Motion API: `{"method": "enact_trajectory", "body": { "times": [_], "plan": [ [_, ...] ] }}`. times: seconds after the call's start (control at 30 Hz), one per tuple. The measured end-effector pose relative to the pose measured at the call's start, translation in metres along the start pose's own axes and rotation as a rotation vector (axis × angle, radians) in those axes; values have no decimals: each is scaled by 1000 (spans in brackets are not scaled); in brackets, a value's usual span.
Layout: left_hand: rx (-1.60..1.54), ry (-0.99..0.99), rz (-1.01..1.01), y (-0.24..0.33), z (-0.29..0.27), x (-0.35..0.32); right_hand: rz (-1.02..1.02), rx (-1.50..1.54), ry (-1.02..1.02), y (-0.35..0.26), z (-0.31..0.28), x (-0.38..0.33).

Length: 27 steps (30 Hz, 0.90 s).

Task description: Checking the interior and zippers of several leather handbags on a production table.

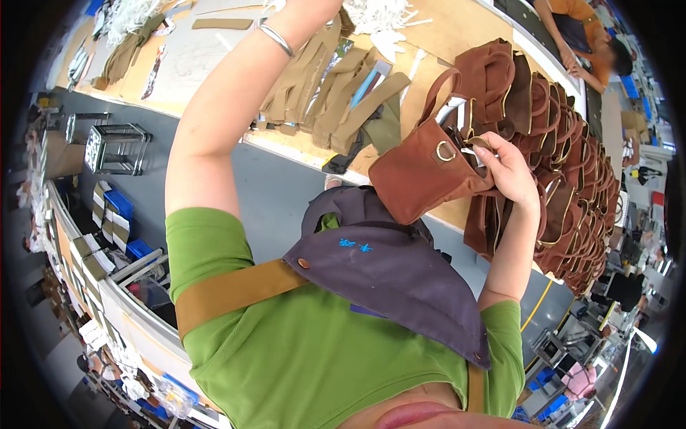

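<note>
In my right hand (509, 171) is a small brown handbag (414, 175), gripped by the edge of its opening. The bag is tilted, with a metal D-ring on its side and its handle loop standing up beyond. White material shows inside the opening. My left arm, with a silver bangle at the wrist, reaches to the upper edge over the table (168, 79). The left hand (314, 8) is mostly cut off there, its fingers out of sight. Close to it lie olive-brown fabric strips (300, 82) and a heap of white scraps (379, 18).
A large pile of similar brown bags (564, 157) covers the table's right side. Another person (582, 32) in orange works beyond it. Stools (118, 146) stand on the grey floor at left. A long bench (136, 322) with blue bins runs behind on the left.
</note>
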<state>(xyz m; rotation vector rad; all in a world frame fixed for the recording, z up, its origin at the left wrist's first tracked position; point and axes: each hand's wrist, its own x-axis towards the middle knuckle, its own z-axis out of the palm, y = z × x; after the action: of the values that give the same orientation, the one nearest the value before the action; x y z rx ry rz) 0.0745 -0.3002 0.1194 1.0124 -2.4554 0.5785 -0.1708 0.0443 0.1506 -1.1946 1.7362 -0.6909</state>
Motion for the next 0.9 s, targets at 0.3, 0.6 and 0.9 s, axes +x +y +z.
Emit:
{"method": "enact_trajectory", "body": {
  "times": [0.3,0.6,0.9],
  "plan": [
    [72,-674,9,45,65,-197,7,16,9,0,5,4],
    [15,-817,-40,38,27,-175,4,-8,-25,-3,6,10],
    [244,-459,57,-44,-62,5,-117,-23,30,12,10,11]
  ]
}}
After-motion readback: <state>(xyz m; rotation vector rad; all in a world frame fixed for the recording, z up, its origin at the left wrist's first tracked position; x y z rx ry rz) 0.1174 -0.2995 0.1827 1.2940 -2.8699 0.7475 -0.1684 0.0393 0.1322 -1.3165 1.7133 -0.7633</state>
